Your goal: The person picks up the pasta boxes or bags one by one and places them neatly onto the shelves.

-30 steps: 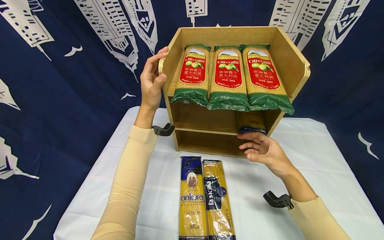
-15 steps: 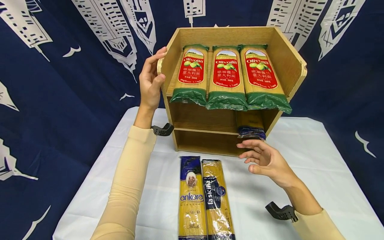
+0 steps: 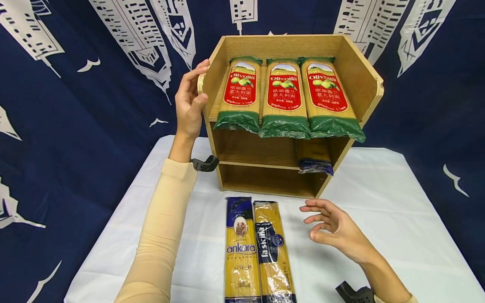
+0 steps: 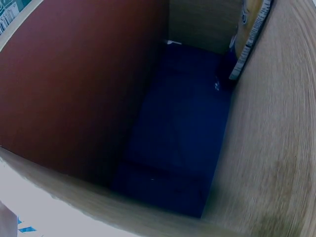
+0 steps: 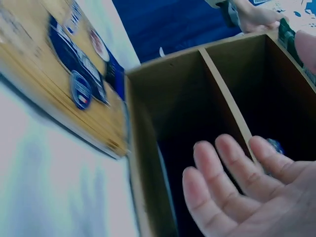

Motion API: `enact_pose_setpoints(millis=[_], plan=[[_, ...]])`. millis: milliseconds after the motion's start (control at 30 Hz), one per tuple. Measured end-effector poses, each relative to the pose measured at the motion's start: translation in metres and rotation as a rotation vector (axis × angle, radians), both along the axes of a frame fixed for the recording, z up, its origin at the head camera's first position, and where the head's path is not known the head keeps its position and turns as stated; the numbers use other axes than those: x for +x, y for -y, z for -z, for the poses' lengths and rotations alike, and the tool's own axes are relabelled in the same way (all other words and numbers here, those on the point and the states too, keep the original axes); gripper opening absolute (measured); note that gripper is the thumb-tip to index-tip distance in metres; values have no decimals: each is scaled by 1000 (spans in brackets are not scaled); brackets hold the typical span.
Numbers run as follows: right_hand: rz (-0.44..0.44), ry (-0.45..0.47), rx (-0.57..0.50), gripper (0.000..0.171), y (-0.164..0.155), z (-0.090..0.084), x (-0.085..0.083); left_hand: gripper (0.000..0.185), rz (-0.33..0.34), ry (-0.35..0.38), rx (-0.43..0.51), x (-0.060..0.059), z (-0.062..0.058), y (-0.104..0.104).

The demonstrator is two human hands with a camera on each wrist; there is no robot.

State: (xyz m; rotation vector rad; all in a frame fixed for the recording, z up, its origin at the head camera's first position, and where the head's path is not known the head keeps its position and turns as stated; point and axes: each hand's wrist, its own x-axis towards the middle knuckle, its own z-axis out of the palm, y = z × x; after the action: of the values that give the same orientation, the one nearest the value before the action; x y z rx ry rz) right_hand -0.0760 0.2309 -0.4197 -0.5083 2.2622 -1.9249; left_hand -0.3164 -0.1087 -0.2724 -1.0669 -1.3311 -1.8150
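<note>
My left hand (image 3: pixel 188 105) grips the boxy brown wooden rack (image 3: pixel 356 86); my right hand (image 3: pixel 337 229) hangs parted, empty. A tug might dislodge the blue-ended yellow plastic packet (image 3: pixel 314 155) overhanging at right.

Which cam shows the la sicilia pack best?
Head: the la sicilia pack lies label up, brand readable, nearly whole, its near end at the frame edge. Right wrist: part of it, slanted and blurred, upper left. Left wrist: none of it visible.
</note>
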Motion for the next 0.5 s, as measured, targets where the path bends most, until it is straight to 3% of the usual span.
enact_pose_setpoints(millis=[300, 500], plan=[[125, 306, 132, 74, 25, 25, 24, 76, 8, 5, 18, 0, 1, -2], [206, 400, 173, 75, 42, 34, 35, 77, 5, 4, 19, -1, 0, -1]])
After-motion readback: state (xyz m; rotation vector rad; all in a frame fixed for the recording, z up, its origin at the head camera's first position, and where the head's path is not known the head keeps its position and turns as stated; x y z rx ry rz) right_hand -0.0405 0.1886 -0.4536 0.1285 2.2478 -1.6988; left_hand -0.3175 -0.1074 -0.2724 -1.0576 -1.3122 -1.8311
